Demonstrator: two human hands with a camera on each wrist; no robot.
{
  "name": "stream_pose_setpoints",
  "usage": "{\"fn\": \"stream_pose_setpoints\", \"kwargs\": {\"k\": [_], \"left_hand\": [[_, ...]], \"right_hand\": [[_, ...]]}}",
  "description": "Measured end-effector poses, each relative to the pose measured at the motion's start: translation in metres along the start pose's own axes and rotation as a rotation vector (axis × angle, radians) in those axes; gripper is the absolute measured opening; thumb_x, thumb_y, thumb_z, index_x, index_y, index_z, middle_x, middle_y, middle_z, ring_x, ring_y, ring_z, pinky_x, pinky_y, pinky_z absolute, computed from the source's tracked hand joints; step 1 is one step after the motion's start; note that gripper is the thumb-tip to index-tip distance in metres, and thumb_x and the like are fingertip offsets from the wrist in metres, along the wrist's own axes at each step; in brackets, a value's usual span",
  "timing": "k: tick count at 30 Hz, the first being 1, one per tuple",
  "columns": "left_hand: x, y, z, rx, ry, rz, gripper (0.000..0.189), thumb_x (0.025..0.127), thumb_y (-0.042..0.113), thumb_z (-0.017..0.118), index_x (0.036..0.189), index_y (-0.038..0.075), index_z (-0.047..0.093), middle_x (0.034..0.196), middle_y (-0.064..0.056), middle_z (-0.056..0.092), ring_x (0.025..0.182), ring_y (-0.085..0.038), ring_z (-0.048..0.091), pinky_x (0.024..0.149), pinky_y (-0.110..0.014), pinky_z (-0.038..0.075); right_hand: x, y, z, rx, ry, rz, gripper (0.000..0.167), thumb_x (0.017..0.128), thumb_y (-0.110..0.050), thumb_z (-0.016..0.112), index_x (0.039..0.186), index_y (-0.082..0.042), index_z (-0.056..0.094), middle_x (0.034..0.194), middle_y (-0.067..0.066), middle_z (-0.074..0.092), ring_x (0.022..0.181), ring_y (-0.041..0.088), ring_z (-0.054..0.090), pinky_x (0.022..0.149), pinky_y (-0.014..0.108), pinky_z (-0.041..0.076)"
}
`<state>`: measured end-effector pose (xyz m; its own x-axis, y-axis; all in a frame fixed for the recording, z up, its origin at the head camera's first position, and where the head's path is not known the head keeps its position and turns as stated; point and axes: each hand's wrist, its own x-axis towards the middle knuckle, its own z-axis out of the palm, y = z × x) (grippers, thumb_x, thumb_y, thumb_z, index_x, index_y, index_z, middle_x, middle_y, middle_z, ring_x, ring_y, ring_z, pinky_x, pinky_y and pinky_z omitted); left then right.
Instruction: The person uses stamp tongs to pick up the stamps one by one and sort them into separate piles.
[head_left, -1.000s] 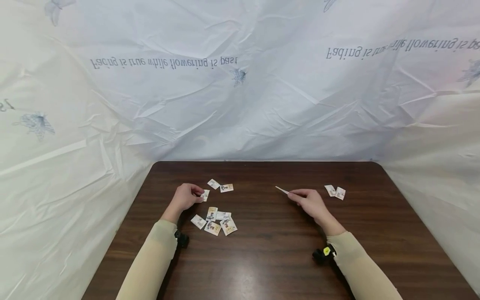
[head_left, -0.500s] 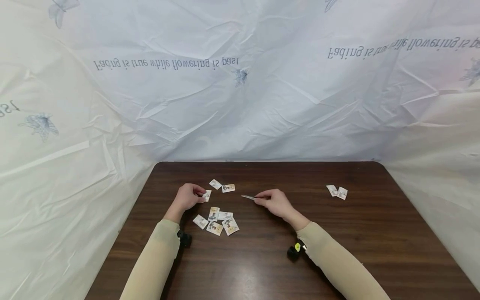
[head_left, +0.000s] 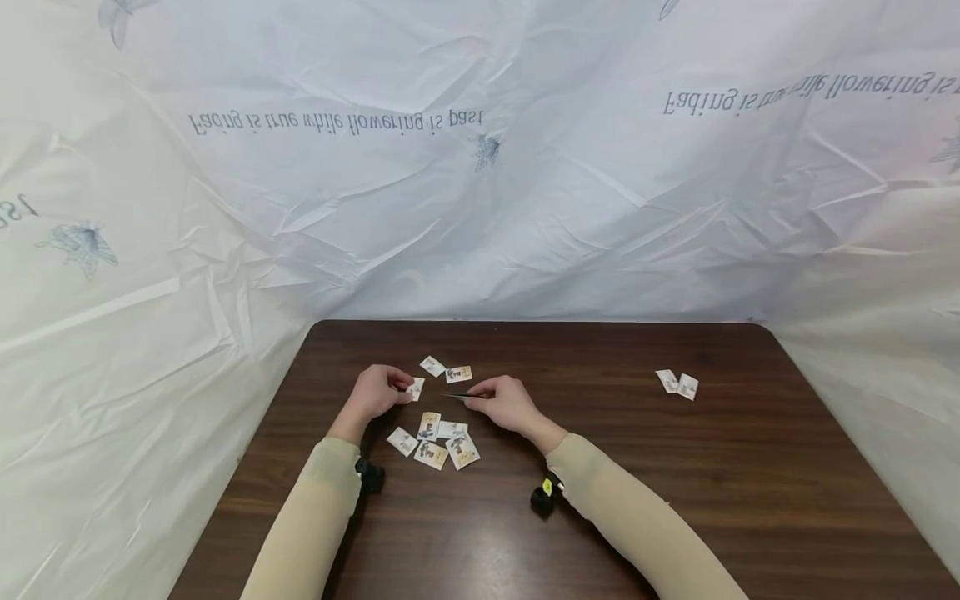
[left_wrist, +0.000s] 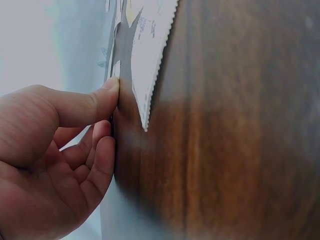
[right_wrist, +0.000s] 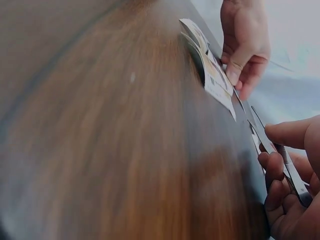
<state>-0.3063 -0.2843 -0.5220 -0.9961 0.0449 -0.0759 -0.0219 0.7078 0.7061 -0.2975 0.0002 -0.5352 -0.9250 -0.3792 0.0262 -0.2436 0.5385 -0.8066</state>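
The person's left hand (head_left: 380,390) has thumb and fingers closed on the left edge of a small stamp (head_left: 416,388), the rest of it sticking out toward the other hand. Across from it, the right hand (head_left: 512,403) grips a pair of tweezers (right_wrist: 293,175), their tips pointing at that stamp, near it but apart. Two more stamps (head_left: 459,374) lie just beyond, a cluster of five (head_left: 431,454) sits nearer the person, and another pair (head_left: 667,381) rests well off to the right on the brown table (head_left: 600,350).
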Motion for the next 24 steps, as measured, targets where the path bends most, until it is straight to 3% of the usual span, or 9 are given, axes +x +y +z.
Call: {"fn": "stream_pose_setpoints", "kwargs": {"k": [10,24], "left_hand": [[0.001,0.000,0.000,0.005,0.009,-0.008,0.018,0.089,0.005,0.087,0.106,0.005,0.082,0.096,-0.006,0.074,0.084,-0.020,0.065,0.077,-0.036,0.053],[0.003,-0.003,0.000,0.008,0.009,-0.010,0.018,0.089,0.007,0.087,0.106,0.005,0.082,0.096,-0.005,0.074,0.084,-0.019,0.066,0.077,-0.037,0.053]], "right_hand": [[0.016,-0.015,0.020,-0.050,-0.014,-0.020,0.020,0.100,-0.027,0.077,0.113,-0.013,0.084,0.102,-0.002,0.078,0.086,0.013,0.067,0.079,0.036,0.053],[0.026,-0.026,0.030,-0.063,0.011,0.051,0.022,0.099,-0.031,0.078,0.114,-0.016,0.085,0.111,-0.001,0.079,0.104,0.023,0.072,0.090,0.042,0.057]]}}
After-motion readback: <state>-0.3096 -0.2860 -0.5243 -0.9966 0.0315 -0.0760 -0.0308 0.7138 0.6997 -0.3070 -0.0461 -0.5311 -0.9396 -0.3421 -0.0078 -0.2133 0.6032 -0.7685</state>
